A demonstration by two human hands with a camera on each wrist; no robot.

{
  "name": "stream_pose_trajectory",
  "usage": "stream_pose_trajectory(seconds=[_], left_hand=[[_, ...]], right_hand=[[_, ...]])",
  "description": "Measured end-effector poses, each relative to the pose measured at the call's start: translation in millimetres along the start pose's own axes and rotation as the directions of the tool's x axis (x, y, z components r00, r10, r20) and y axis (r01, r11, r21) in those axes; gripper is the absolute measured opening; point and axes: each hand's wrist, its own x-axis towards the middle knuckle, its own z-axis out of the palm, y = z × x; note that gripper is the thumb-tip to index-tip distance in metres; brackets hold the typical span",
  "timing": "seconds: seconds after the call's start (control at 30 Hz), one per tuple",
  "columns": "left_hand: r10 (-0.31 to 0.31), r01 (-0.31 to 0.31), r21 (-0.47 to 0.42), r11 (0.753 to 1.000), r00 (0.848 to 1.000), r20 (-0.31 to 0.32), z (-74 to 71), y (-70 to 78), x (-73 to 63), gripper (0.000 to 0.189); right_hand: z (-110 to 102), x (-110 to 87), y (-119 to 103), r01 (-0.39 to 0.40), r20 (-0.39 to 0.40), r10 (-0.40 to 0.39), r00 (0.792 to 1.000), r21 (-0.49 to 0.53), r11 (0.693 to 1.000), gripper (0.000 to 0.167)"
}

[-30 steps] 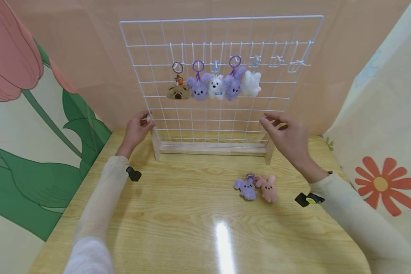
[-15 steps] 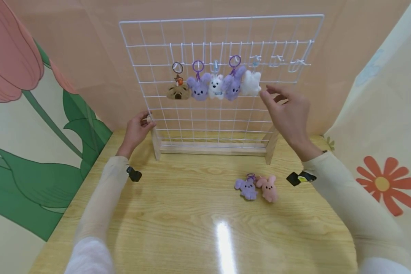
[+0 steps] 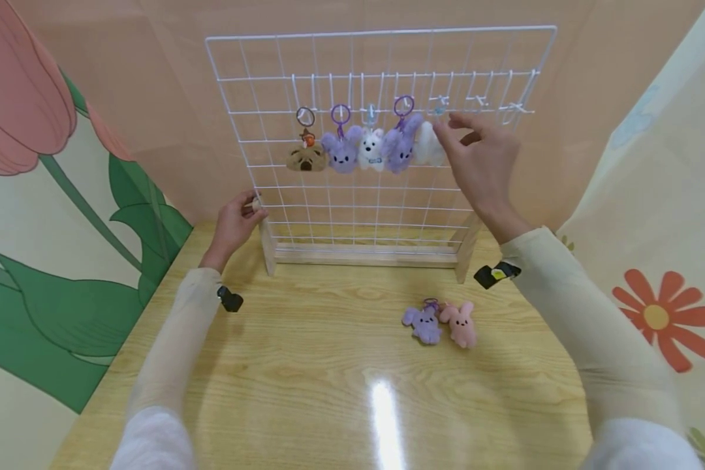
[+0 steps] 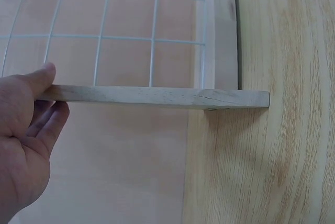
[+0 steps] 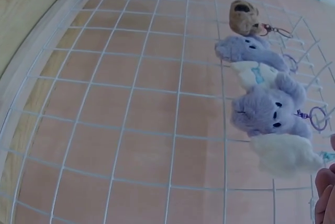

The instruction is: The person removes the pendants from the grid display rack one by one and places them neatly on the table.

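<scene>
My left hand (image 3: 235, 222) grips the upper end of the wooden upright (image 4: 157, 96) on the left side of the white wire grid rack, thumb on one face and fingers on the other. My right hand (image 3: 484, 166) is raised before the grid, thumb and forefinger apart beside the top of a white plush keychain (image 5: 285, 155) and its pale blue clasp (image 5: 327, 156). That plush is partly covered by the hand in the head view. Left of it hang a purple plush (image 3: 401, 147), a white dog plush (image 3: 371, 150), another purple plush (image 3: 342, 153) and a brown bear keychain (image 3: 305, 158).
White hooks (image 3: 512, 108) stick out at the grid's right end. On the wooden table (image 3: 305, 365) lie a purple plush keychain (image 3: 427, 325) and a pink plush keychain (image 3: 461, 324), side by side, in front of the rack's right foot (image 3: 463, 261).
My right hand has risen from beside the rack's right upright and moved left to the white plush's top. The left hand has kept its grip on the upright.
</scene>
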Motion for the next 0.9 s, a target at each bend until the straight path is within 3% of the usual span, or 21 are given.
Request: stream_pose_trajectory(seconds=[0.53,0.9], left_hand=[[-0.002,0.002,-0.006,1.0,1.0,-0.002,-0.3,-1.0,1.7,0.047],[0.002,-0.002,0.004,1.0,1.0,-0.001,-0.4,-1.1,0.7,0.048]], right_hand=[[16.0,13.8,-2.1,-0.025,-0.02,0.025,0.999,0.032,0.999,0.029],[18.9,15.5,0.0,-0.013,-0.086,0.022,0.996,0.098,0.995,0.021]])
